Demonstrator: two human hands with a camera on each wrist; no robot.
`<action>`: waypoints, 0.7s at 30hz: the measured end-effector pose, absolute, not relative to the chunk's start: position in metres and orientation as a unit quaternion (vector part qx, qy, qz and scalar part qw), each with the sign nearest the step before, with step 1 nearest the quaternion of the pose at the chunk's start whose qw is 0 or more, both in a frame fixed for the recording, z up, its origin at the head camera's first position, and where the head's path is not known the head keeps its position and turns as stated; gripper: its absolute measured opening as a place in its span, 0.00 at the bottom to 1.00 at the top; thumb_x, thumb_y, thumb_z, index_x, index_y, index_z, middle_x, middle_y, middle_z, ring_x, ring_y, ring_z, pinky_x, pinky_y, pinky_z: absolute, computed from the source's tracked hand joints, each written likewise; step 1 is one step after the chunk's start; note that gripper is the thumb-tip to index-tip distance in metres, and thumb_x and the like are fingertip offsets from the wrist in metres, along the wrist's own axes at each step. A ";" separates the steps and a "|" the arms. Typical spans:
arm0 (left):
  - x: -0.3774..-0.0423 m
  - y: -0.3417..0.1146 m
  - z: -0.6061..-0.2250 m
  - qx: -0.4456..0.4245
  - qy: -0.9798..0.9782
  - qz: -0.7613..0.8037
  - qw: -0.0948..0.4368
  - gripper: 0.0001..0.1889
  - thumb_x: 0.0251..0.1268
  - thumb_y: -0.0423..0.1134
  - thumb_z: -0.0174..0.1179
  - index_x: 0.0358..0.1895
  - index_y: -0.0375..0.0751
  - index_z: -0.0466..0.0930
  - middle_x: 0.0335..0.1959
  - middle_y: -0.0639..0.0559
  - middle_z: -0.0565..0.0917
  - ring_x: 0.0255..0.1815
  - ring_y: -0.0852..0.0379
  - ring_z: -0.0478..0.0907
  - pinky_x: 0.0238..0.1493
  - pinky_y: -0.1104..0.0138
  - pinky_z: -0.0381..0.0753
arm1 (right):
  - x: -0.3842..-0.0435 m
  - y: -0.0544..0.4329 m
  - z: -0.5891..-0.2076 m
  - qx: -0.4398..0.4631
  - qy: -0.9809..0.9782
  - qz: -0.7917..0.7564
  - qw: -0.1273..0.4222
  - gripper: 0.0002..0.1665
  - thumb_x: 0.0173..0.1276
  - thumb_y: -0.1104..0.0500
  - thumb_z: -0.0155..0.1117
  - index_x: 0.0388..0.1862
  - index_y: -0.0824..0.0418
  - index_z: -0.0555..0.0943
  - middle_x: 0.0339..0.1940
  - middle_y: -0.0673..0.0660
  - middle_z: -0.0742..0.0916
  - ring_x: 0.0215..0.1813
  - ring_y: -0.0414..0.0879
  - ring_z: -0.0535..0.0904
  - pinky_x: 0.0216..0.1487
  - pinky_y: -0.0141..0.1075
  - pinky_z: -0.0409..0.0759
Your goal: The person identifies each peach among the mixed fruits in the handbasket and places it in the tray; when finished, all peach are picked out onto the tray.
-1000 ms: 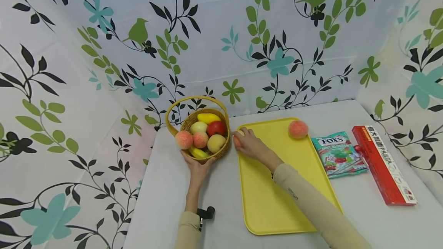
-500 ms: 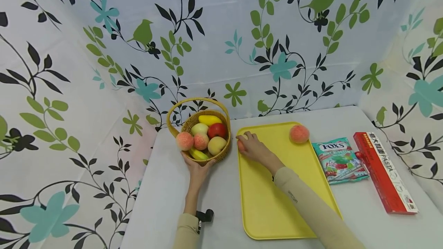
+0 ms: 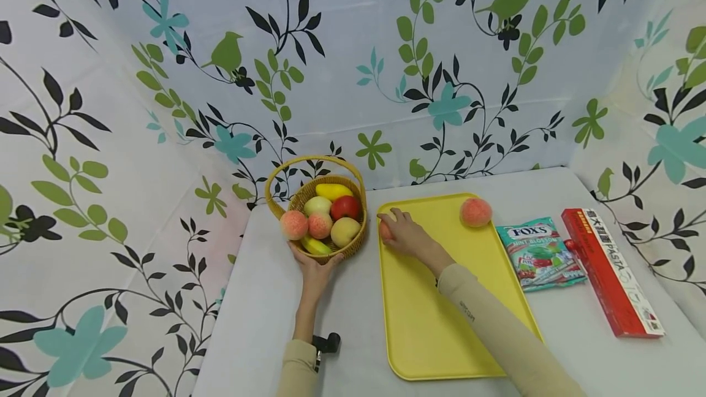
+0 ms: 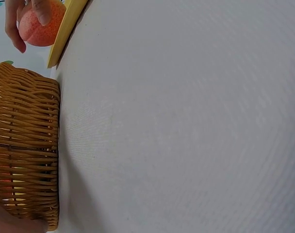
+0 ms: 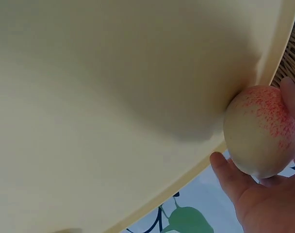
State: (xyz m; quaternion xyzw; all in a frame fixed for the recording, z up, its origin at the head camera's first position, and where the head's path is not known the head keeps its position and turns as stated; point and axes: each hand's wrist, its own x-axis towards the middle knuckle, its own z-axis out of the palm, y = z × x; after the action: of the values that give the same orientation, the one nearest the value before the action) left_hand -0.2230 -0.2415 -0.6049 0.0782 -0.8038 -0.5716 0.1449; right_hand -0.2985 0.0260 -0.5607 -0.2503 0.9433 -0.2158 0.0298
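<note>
A wicker basket (image 3: pixel 358 244) of fruit stands at the table's back left; its woven side (image 4: pixel 28 116) fills the left edge of the left wrist view. My left hand (image 3: pixel 316 271) grips the near side of it, thumb and fingers spread around the wall. Inside lie two peaches, a red apple (image 3: pixel 345 207), bananas and other round fruit. My right hand (image 3: pixel 410 238) holds another peach (image 5: pixel 261 133) between thumb and fingers, at the far left corner of a yellow tray (image 3: pixel 441 323). The peach is close by the tray's rim. One more peach (image 3: pixel 475 212) sits at the tray's far right corner.
Right of the tray lie a green FOX'S candy bag (image 3: pixel 540 254) and a long red pasta box (image 3: pixel 612 274). The basket's tall arched handle (image 3: pixel 314 158) leans toward the patterned cloth wall (image 3: pixel 331 78) behind the table.
My right hand has shifted slightly right with the peach, from beyond the tray's left rim to over its corner. My left hand stays on the basket. The head view tilted a little.
</note>
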 end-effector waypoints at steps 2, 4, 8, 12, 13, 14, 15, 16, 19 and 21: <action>-0.223 -0.241 -0.605 0.079 -0.804 -0.572 0.143 0.74 0.59 0.44 0.76 0.79 0.47 0.09 0.84 0.41 0.23 0.87 0.42 0.28 0.85 0.43 0.38 | -0.298 0.027 -0.562 -0.256 0.943 -0.210 0.024 0.43 0.70 0.51 0.71 0.80 0.52 0.64 0.77 0.71 0.67 0.73 0.71 0.68 0.58 0.64 0.81; -0.222 -0.241 -0.606 0.080 -0.803 -0.573 0.142 0.74 0.59 0.44 0.76 0.79 0.46 0.09 0.84 0.41 0.23 0.87 0.42 0.28 0.85 0.43 0.38 | -0.298 0.029 -0.563 -0.263 0.944 -0.198 0.010 0.47 0.68 0.49 0.73 0.81 0.52 0.62 0.78 0.73 0.66 0.74 0.72 0.67 0.64 0.65 0.77; -0.223 -0.241 -0.606 0.080 -0.803 -0.572 0.146 0.74 0.59 0.43 0.76 0.79 0.46 0.10 0.84 0.41 0.22 0.87 0.42 0.28 0.85 0.44 0.38 | -0.297 0.033 -0.563 -0.275 0.945 -0.176 -0.032 0.56 0.61 0.45 0.79 0.83 0.52 0.60 0.81 0.74 0.61 0.78 0.73 0.62 0.72 0.70 0.65; -0.225 -0.242 -0.606 0.075 -0.799 -0.577 0.149 0.73 0.60 0.43 0.76 0.79 0.48 0.10 0.84 0.42 0.23 0.87 0.42 0.28 0.85 0.43 0.37 | -0.297 0.037 -0.558 -0.273 0.946 -0.166 -0.052 0.63 0.55 0.39 0.80 0.84 0.48 0.56 0.84 0.71 0.55 0.83 0.72 0.52 0.76 0.73 0.54; -0.226 -0.242 -0.606 0.074 -0.798 -0.579 0.149 0.73 0.60 0.43 0.76 0.79 0.49 0.10 0.84 0.43 0.23 0.87 0.43 0.28 0.85 0.43 0.37 | -0.297 0.037 -0.557 -0.271 0.947 -0.162 -0.052 0.64 0.56 0.37 0.79 0.85 0.47 0.55 0.85 0.70 0.53 0.85 0.70 0.49 0.77 0.73 0.51; -0.226 -0.242 -0.606 0.073 -0.798 -0.580 0.147 0.73 0.60 0.43 0.76 0.79 0.49 0.10 0.84 0.43 0.23 0.87 0.43 0.28 0.85 0.43 0.37 | -0.297 0.038 -0.556 -0.269 0.949 -0.159 -0.053 0.65 0.56 0.35 0.78 0.85 0.46 0.53 0.85 0.70 0.52 0.85 0.69 0.46 0.78 0.73 0.49; -0.226 -0.242 -0.606 0.072 -0.798 -0.581 0.146 0.73 0.60 0.43 0.76 0.79 0.50 0.10 0.84 0.43 0.23 0.87 0.43 0.28 0.85 0.43 0.37 | -0.296 0.038 -0.556 -0.267 0.949 -0.160 -0.053 0.65 0.56 0.33 0.77 0.85 0.46 0.53 0.86 0.69 0.51 0.86 0.68 0.45 0.79 0.72 0.46; -0.226 -0.242 -0.606 0.071 -0.797 -0.581 0.146 0.73 0.59 0.44 0.76 0.79 0.49 0.10 0.84 0.43 0.23 0.87 0.43 0.28 0.85 0.43 0.36 | -0.296 0.037 -0.555 -0.267 0.948 -0.166 -0.053 0.65 0.57 0.33 0.76 0.85 0.46 0.53 0.86 0.69 0.51 0.86 0.68 0.44 0.80 0.72 0.45; -0.225 -0.241 -0.607 0.075 -0.799 -0.578 0.145 0.74 0.59 0.45 0.76 0.79 0.49 0.10 0.84 0.43 0.23 0.87 0.44 0.28 0.85 0.44 0.37 | -0.292 0.033 -0.554 -0.274 0.944 -0.180 -0.048 0.62 0.61 0.31 0.72 0.85 0.48 0.52 0.86 0.69 0.50 0.86 0.67 0.42 0.80 0.71 0.41; -0.224 -0.241 -0.607 0.076 -0.799 -0.578 0.146 0.74 0.59 0.44 0.76 0.79 0.48 0.10 0.84 0.42 0.23 0.87 0.43 0.28 0.85 0.44 0.37 | -0.288 0.027 -0.554 -0.286 0.938 -0.189 -0.053 0.60 0.62 0.32 0.70 0.85 0.50 0.54 0.85 0.70 0.51 0.86 0.68 0.44 0.80 0.71 0.42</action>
State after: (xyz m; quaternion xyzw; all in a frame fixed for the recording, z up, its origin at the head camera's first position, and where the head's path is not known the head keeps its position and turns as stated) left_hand -0.2242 -0.2405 -0.6067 0.0763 -0.7993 -0.5781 0.1456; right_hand -0.2875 0.0274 -0.5542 -0.2862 0.9378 -0.1892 -0.0530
